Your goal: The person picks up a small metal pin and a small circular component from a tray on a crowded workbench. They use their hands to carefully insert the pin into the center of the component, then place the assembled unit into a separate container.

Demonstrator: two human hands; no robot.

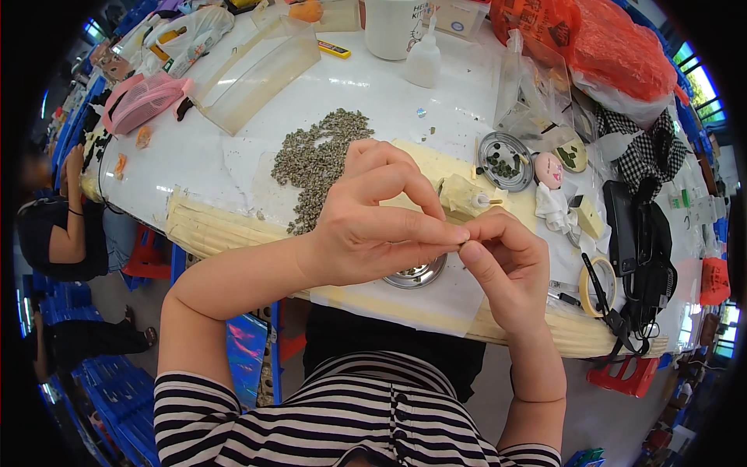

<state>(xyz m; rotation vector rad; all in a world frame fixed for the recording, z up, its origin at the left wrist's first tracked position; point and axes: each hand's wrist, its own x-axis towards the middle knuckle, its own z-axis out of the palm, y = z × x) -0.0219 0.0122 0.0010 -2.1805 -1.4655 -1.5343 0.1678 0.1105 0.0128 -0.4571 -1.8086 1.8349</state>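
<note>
My left hand [373,214] and my right hand [507,265] meet fingertip to fingertip above the table's near edge. Both pinch at the same spot; only a tiny dark speck shows between the fingertips, too small to name. Below my left hand, a round metal dish [424,278] is partly covered. Beyond the hands sits a cream-coloured block [464,196] with a white nozzle-like tip. A heap of small grey-green pieces [315,159] spreads over the white table left of my left hand. Farther right, a round dish [506,183] holds several dark green pieces.
A white squeeze bottle [424,62] and white mug [387,31] stand at the back. Red plastic bags [622,50] fill the far right. Masking tape [597,286] and a black bag [650,268] lie right. Another person [66,226] sits at the left.
</note>
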